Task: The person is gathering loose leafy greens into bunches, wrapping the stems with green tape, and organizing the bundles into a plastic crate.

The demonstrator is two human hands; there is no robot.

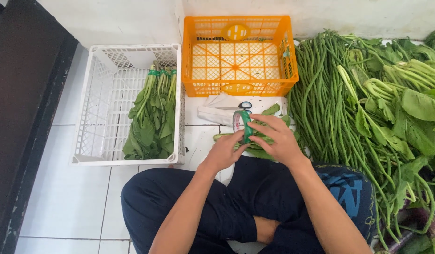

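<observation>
My right hand (pixel 276 138) grips a roll of green tape (pixel 242 123) just above a small bunch of leafy greens (pixel 269 113) lying on the floor in front of my knees. My left hand (pixel 225 151) pinches the stems of that bunch right beside the tape roll. Both hands touch each other over the bunch. A pair of scissors (pixel 241 106) lies on a white cloth (pixel 213 113) just beyond the hands.
A white crate (pixel 92 108) at the left holds tied bundles of greens (pixel 154 113). An orange crate (pixel 238 56) stands against the wall. Long beans (pixel 326 103) and loose leafy greens (pixel 406 103) are piled at the right. A dark frame (pixel 24 117) runs along the left.
</observation>
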